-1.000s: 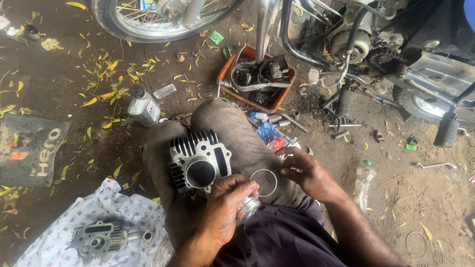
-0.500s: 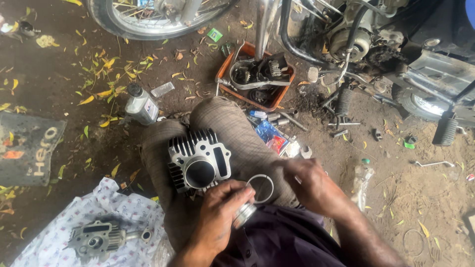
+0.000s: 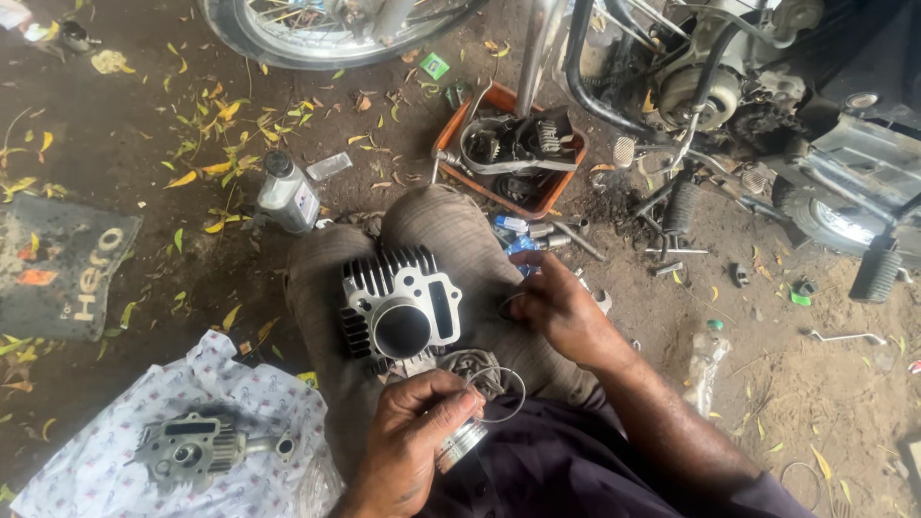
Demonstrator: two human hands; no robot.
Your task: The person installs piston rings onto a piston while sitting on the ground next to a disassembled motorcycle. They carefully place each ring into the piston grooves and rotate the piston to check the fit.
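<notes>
Dirt ground, leaf-strewn: bottle, dark mat, orange tray of parts, patterned cloth under cylinder head, scattered bolts.

I have a single view, from the camera on the person's head. It looks steeply down over the lap, close enough that the knees and both forearms fill the lower middle. The left hand and right hand sit near the frame's centre. Toward the top edge the view reaches across the dirt ground to a motorcycle, which is cut off. No second view overlaps it.
</notes>
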